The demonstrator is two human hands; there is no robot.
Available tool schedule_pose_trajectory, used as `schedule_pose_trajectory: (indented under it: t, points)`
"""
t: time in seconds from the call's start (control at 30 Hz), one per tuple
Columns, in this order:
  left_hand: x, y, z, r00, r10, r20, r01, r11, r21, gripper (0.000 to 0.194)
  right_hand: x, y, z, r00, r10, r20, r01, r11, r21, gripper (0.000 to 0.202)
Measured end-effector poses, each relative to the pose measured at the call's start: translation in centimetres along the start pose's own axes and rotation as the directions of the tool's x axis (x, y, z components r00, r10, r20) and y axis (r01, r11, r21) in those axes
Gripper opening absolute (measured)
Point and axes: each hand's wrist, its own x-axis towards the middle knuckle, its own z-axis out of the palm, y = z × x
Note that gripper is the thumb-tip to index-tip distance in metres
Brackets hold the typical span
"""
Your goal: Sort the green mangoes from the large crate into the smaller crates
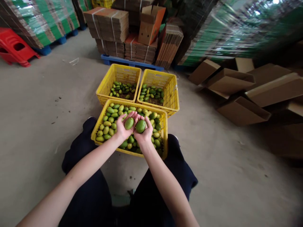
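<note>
My left hand (pixel 121 128), palm up, cradles an oval green fruit (pixel 129 123) that looks like a small mango. Beside it my right hand (pixel 145 136), also palm up, holds a rounder, darker green fruit (pixel 140 126). The two hands touch or nearly touch at the fingers. Both are above a yellow plastic crate (pixel 99 123) between my knees, which holds many green and yellowish fruits of the same sort. My hands and forearms hide part of its contents.
Two more yellow crates, a left one (pixel 100 91) and a right one (pixel 175 94), stand just beyond with fewer fruits. Behind them, bundled flat cartons (pixel 109 23) lie on a blue pallet (pixel 132 62). Open cardboard boxes (pixel 243 108) lie right; a red stool (pixel 16 47) stands left.
</note>
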Motion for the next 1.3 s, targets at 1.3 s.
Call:
schedule_pose_trajectory:
  t: [1.3]
  points:
    - [-1.5,3.1,1.4,0.874,0.195,0.444,-0.400,0.808,0.432,0.054,-1.9,-5.3,0.9,0.817,-0.299,0.493,0.539,0.700,-0.469,0.059]
